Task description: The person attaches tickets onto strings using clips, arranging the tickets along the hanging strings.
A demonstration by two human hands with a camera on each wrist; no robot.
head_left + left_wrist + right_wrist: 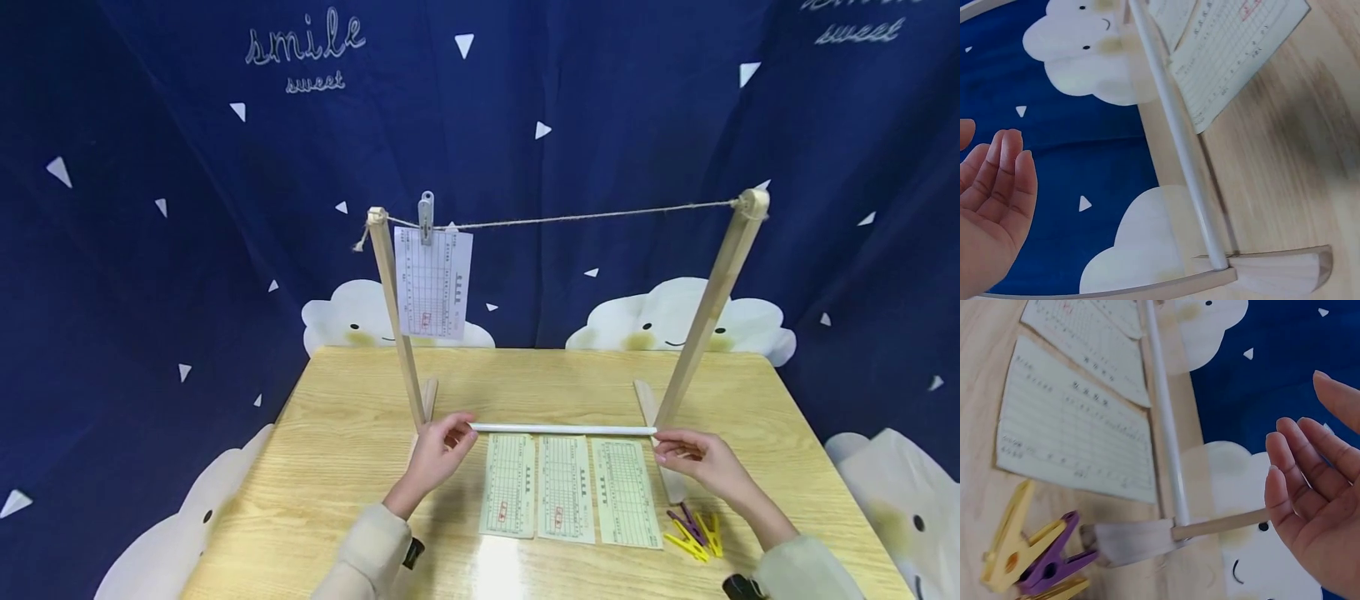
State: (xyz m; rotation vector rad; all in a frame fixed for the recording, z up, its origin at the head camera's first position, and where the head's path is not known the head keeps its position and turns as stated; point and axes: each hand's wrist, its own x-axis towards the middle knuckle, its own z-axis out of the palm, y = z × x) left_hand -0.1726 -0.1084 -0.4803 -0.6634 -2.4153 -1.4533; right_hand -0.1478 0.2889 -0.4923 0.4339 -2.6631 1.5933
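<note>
A wooden frame with two posts and a white crossbar (pixel 562 430) stands on the table, a string (pixel 600 217) tied between the post tops. My left hand (pixel 438 454) is near the crossbar's left end, fingers loosely bent and holding nothing; the left wrist view shows this hand (pixel 997 206) apart from the bar. Near the right end is my right hand (pixel 697 458), its fingers also relaxed and empty in the right wrist view. A grey clothespin (pixel 426 218) fastens a printed slip (pixel 433 283) to the string, near the left post.
Three printed slips lie in a row below the crossbar, the left slip (pixel 507 485), the middle slip (pixel 566 487) and the right slip (pixel 627 492). Yellow clothespins (pixel 686 542) and a purple clothespin (pixel 1054 562) lie by the right foot (pixel 672 483). Behind the table hangs a blue curtain (pixel 540 167).
</note>
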